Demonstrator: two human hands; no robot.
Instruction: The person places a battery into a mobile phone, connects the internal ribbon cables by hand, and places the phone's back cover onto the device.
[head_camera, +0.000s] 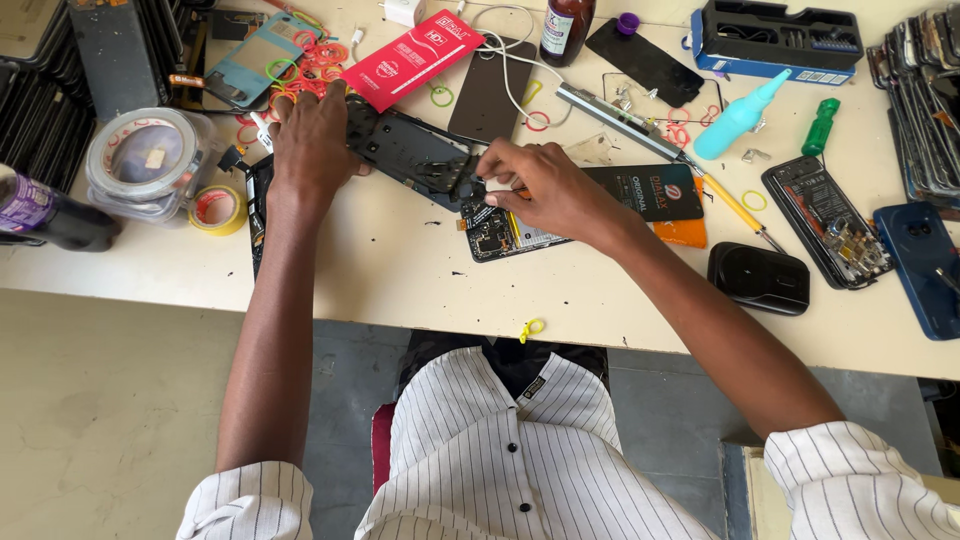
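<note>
My left hand (312, 140) grips the left end of a dark phone frame (415, 150), holding it tilted a little above the white table (400, 275). At the frame's right end my right hand (550, 190) pinches a small part with its fingertips. Just below that hand lies an opened phone with a bare circuit board (492, 232). A black packet (655, 188) and an orange piece (682, 233) lie to the right of my right hand.
Around lie a red packet (412, 58), coloured rubber bands (320, 55), a yellow tape roll (217, 209), a clear round tub (150, 160), a teal squeeze bottle (738, 117), a green screwdriver (820, 126), a black mouse-like case (758, 277), an opened phone (828, 220) and a blue phone (925, 265).
</note>
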